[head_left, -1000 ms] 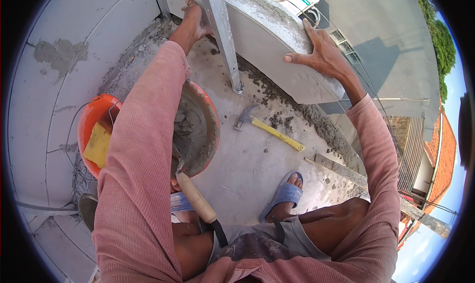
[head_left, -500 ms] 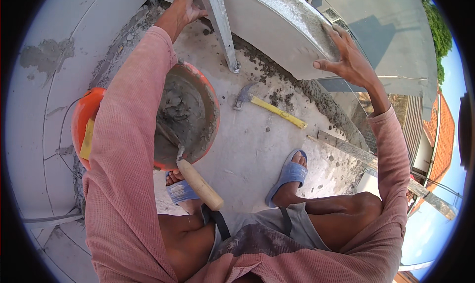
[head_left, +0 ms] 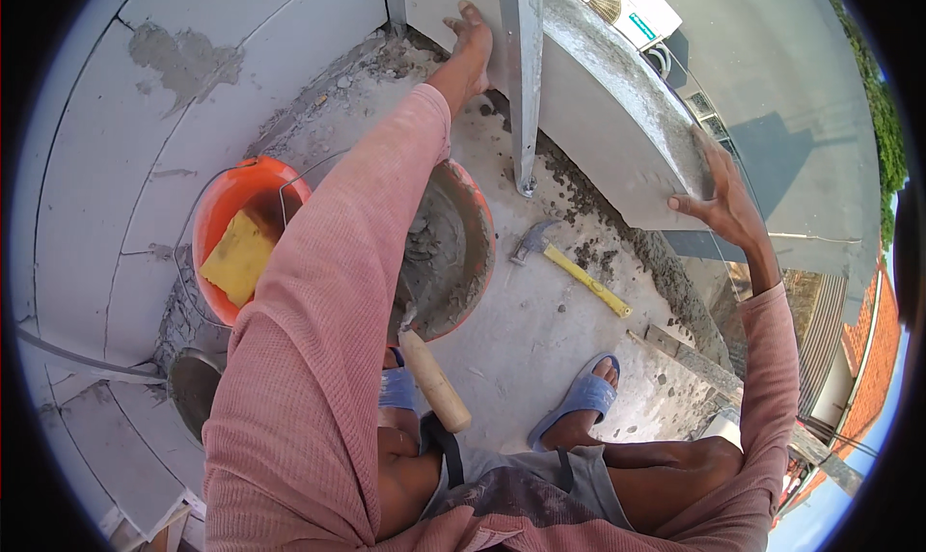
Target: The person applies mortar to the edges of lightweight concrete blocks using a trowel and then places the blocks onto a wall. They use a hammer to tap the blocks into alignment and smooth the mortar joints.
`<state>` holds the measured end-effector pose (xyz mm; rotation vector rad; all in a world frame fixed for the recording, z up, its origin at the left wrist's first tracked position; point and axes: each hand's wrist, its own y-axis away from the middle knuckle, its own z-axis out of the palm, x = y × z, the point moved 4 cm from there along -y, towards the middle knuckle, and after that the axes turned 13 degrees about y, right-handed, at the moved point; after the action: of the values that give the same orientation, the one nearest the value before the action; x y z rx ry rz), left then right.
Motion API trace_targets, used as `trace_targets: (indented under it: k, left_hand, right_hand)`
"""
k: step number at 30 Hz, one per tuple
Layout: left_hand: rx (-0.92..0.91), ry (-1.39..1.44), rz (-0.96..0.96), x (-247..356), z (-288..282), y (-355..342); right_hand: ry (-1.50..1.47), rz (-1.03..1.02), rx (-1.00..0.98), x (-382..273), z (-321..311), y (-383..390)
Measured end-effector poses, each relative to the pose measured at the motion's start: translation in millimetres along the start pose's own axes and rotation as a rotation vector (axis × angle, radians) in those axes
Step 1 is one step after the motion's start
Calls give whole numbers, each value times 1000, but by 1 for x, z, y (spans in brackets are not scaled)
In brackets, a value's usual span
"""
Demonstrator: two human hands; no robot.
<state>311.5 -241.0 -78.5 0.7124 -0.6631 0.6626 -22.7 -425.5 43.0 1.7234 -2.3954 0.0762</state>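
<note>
A long pale grey block (head_left: 579,98) stands on edge along the far side of the floor, its top smeared with mortar. My left hand (head_left: 473,50) rests against the block's near face, fingers spread, just left of an upright metal post (head_left: 524,79). Farther right, my right hand (head_left: 723,200) lies over the block's top edge near its end, with the thumb apart on the near side. Beneath my left forearm is a tub of wet mortar (head_left: 453,253), partly hidden by the sleeve. A wooden-handled trowel (head_left: 434,383) leans on its rim, untouched.
A claw hammer (head_left: 584,277) with a yellow handle lies on the floor. An orange bucket (head_left: 217,282) holds a yellow sponge (head_left: 236,258). A dark round pan (head_left: 193,393) sits behind it. A block wall (head_left: 87,195) rises at left; a wooden plank (head_left: 699,364) lies right.
The view has swung left, so most things sit farther right and lower. My left hand's fingers have turned from the post toward the block's face. My right hand keeps its place on the block.
</note>
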Motion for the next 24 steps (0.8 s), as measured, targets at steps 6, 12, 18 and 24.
trace_targets:
  k: [6, 12, 18, 24]
  left_hand:
    - [112, -57, 6, 1, -42, -40]
    - [-42, 64, -69, -1, -25, -44]
    - [132, -12, -16, 7, -40, -28]
    - [-62, 15, 13, 3, -44, -29]
  right_hand:
    - [-285, 46, -104, -3, 10, -5]
    - [124, 66, -42, -23, -18, 19]
    - [25, -396, -190, -120, 4, 108]
    - [-69, -201, -367, -131, 168, 128]
